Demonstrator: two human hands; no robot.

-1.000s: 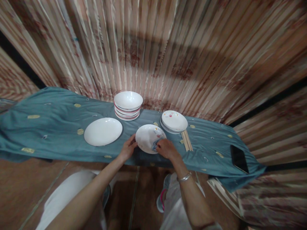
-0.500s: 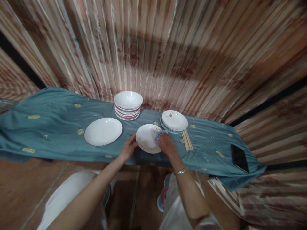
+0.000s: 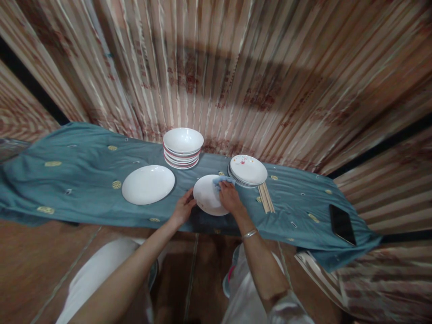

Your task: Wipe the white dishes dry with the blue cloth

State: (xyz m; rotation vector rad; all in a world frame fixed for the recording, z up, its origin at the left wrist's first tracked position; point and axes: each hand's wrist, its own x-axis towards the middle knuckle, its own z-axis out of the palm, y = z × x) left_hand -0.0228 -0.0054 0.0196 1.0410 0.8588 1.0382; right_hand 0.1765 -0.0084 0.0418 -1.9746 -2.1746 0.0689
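A white plate is tilted a little near the table's front edge. My left hand grips its left rim, the thumb along the edge and the other fingers partly hidden beneath. In my right hand is a light blue cloth, pressed on the plate's upper right part. Behind the plate to the right is a stack of white plates, the top one with a small floral print. To the left lies a white oval plate.
A stack of white bowls with red bands stands at the back. Wooden chopsticks lie beside the plate stack. A black phone rests at the right end of the blue-green tablecloth. A pleated curtain hangs behind.
My right hand has moved the cloth slightly up and left across the plate. My left hand keeps its hold on the rim. The whole view has shifted slightly.
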